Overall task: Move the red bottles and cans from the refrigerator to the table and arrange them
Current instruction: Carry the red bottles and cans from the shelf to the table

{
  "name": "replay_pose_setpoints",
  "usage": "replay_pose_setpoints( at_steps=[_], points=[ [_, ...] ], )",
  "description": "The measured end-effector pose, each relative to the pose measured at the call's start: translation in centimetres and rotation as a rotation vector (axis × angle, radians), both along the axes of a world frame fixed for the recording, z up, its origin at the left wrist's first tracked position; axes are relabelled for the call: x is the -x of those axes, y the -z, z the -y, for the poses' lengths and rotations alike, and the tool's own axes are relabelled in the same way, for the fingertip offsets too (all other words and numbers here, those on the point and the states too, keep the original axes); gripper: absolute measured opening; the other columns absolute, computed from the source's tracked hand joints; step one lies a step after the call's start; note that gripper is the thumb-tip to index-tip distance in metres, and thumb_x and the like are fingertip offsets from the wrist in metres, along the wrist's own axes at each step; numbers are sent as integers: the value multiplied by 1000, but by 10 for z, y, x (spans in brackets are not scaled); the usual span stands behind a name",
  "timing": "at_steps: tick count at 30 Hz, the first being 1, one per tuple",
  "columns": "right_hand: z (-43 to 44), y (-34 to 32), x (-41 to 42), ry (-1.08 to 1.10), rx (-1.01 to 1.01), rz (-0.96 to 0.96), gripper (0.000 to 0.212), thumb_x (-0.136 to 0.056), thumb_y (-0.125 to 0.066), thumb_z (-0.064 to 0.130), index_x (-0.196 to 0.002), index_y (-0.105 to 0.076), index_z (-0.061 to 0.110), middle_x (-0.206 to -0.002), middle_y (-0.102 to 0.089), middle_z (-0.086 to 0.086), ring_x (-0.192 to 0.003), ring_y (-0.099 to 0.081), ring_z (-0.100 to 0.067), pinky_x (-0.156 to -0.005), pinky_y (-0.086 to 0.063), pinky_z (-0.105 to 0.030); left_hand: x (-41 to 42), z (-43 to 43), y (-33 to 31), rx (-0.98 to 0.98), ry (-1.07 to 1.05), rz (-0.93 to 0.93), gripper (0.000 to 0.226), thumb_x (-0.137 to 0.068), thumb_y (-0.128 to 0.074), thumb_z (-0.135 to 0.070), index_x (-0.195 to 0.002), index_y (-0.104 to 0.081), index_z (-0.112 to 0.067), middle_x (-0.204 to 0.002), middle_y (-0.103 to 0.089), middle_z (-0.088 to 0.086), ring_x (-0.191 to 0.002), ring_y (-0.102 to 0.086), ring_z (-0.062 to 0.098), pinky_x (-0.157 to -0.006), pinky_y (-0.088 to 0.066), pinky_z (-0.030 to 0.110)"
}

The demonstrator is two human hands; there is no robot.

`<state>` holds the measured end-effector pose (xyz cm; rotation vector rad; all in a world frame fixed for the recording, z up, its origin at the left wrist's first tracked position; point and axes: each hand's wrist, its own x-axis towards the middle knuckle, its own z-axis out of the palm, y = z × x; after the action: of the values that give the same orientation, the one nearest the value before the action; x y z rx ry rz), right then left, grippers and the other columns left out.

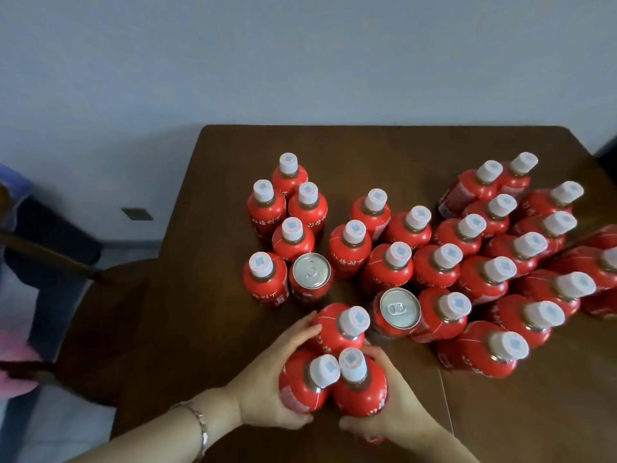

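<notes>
Three bottles (pixel 329 332) bunched between my hands on table (pixel 367 152) | left hand (pixel 267 392) curled round one, fingertips (pixel 312 329) on the farthest | right hand (pixel 397 416) wraps another | probably full, heavy, slick; hold wide bodies, not caps (pixel 355 319) | other bottles (pixel 399 262), two cans (pixel 311 272) stand beyond fingertips.

Approx 26 red bottles (pixel 349 259), edge ones cut off; 2 cans (pixel 311 270); 1 table (pixel 367 155).
</notes>
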<state>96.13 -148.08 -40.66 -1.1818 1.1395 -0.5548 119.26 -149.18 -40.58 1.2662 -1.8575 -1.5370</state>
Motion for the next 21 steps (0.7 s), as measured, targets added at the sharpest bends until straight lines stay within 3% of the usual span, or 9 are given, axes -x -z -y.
replay_pose_setpoints(
  at_steps=[4, 7, 11, 15, 18, 21],
  points=[
    [-10, 10, -13, 109, 121, -13, 80, -41, -91, 20, -104, -52, 47, -122, -59, 10, -106, -64, -9, -82, -52, -19, 4, -10, 11, -4, -218, -142, 101, -54, -83, -17, -129, -31, -61, -139, -41, -28, -130, -42, 0, -105, -38, 20],
    [-7, 10, -22, 195, 212, -18, 78, -40, -91, 29, -102, -51, 53, -129, -54, 6, -109, -61, -5, -86, -50, -18, 11, -11, 18, 89, -389, -194, 86, -52, -84, -17, -121, -46, -52, -135, -49, -21, -127, -49, 8, -103, -43, 27],
    [-11, 22, -28, 288, 337, -49, 80, -46, -89, 48, -115, -47, 46, -137, -47, 11, -124, -51, -6, -99, -44, -19, 13, -12, 30, 329, -434, -102, 75, -57, -83, -28, -121, -46, -38, -142, -42, -18, -134, -40, 13, -109, -36, 27],
    [-16, 28, -33, 368, 430, -199, 79, -45, -78, 70, -114, -41, 58, -121, -48, 16, -117, -47, 1, -99, -39, -12, 14, -18, 31, 566, -555, 211, 78, -51, -78, -48, -118, -42, -34, -131, -39, -5, -120, -37, 13, -100, -39, 32],
    [-17, 21, -34, 381, 391, -390, 78, -43, -63, 86, -109, -46, 47, -107, -46, 24, -101, -47, -2, -90, -40, -19, 11, -23, 24, 487, -564, 469, 90, -41, -87, -45, -119, -47, -27, -115, -44, 9, -108, -50, 30, -80, -53, 41],
    [-19, 6, -34, 325, 286, -598, 99, -37, -65, 83, -117, -52, 26, -97, -41, 23, -102, -55, -15, -84, -46, -25, 7, -19, 12, 148, -570, 498, 89, -48, -89, -43, -123, -48, -19, -111, -54, 2, -101, -61, 25, -71, -53, 31]
  ],
)
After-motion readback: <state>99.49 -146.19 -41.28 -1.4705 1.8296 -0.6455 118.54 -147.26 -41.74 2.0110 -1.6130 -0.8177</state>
